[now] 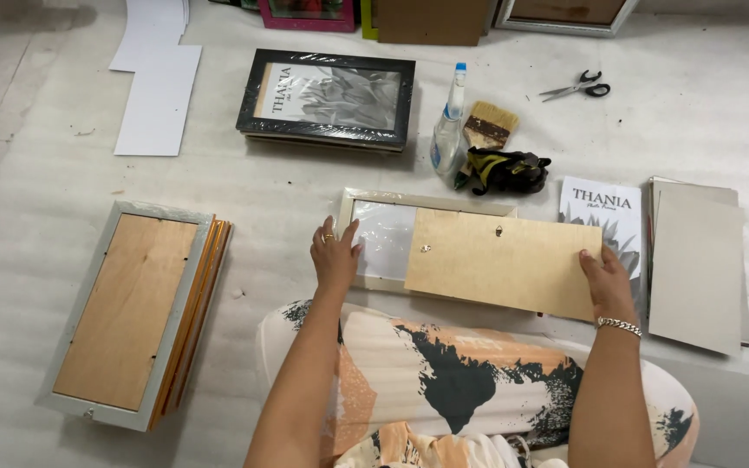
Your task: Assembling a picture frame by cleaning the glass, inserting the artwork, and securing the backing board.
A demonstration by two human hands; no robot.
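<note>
Pale padded sheeting [305, 186] covers the floor, and the person's patterned lap fills the lower middle.

Held items: one light wooden backing board [500, 260], lying askew over one pale picture frame [374, 204] directly ahead of the lap. The board hides the frame's right half; the glass shows only at the left.
Left hand [335, 253]: flat on the frame's left end, fingers spread and pressing down, gripping nothing.
Right hand [607, 279]: fingers closed over the board's right edge, thumb on top; fingertips hidden beneath.

Left: one stack of frames [132, 312] lying face down, wooden back uppermost; the count of frames below the top one is unclear.
Far side: one black frame in plastic wrap [327, 97], one spray bottle [449, 126], one wide brush [489, 126], one pair of scissors [577, 87], and one dark bundle, possibly gloves [506, 169].
Right: one printed sheet [604, 217], partly covered by the board, and a pile of grey boards [697, 264], number unclear.
Far left: white sheets [158, 82], overlapping.
Top edge: several more frames, cut off.
</note>
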